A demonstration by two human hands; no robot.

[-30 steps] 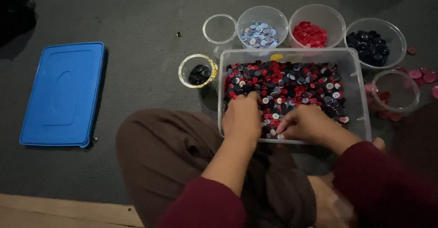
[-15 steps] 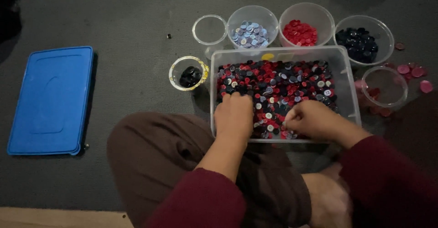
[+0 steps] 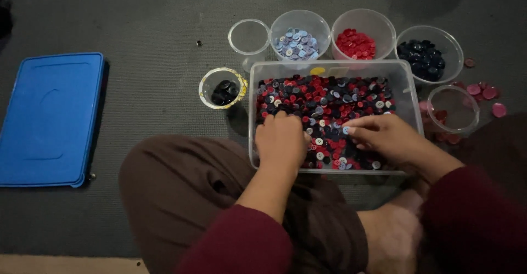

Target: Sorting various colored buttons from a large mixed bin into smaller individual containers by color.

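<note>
Nearest the camera, a bent knee in brown trousers (image 3: 203, 197) and dark red sleeves (image 3: 241, 241) fill the lower edge, hiding part of the grey floor mat (image 3: 153, 32). Just beyond, both hands rest in a clear rectangular tub (image 3: 409, 95) of mixed red, dark and pale buttons (image 3: 324, 95). The left hand (image 3: 281, 138) lies palm down, fingers curled into the pile — whether it grips anything I cannot tell. The right hand (image 3: 384, 137) pinches a small pale-blue button (image 3: 346, 130) between thumb and fingertip.

Left of the tub stands a small yellow-rimmed cup (image 3: 222, 89) with dark pieces; far left lies a blue lid (image 3: 49, 120). Behind the tub sit an empty clear cup (image 3: 248, 36), a bowl of pale-blue buttons (image 3: 299, 35), a bowl of red ones (image 3: 362, 35) and a bowl of dark ones (image 3: 428, 52). At right, another clear bowl (image 3: 453, 109) stands among loose pink buttons (image 3: 486, 93) — dim light blurs its contents.
</note>
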